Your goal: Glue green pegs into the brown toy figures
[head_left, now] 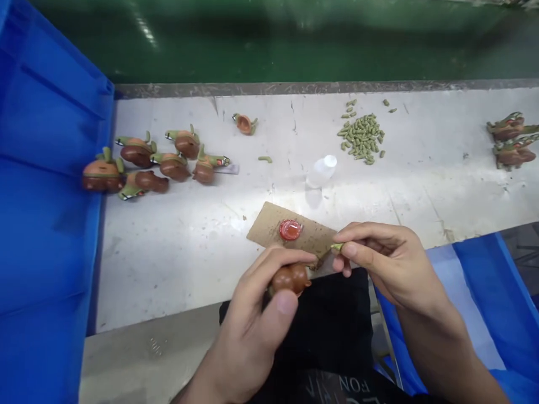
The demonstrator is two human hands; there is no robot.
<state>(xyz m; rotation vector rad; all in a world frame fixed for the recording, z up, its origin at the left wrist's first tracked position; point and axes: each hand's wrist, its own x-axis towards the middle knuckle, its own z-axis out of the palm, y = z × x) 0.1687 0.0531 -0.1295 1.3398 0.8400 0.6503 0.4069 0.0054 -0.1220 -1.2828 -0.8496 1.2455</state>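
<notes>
In my left hand (256,320) is a brown toy figure (290,279), gripped between thumb and fingers near the table's front edge. My right hand (391,258) pinches a small green piece (337,246) between thumb and forefinger, a little to the right of the figure and apart from it. Just beyond both hands lies a brown cardboard piece (269,221) with dark stains. On it rests a small red dish (290,229) with something glossy in it. A white translucent bottle (320,171) is behind the cardboard.
A heap of small green pieces (362,137) lies at the back. Several brown-and-green toy figures (172,166) sit at the left, others (514,140) at the far right. A hollow part (244,124) lies at the back. Blue bins (46,185) flank the table (177,252).
</notes>
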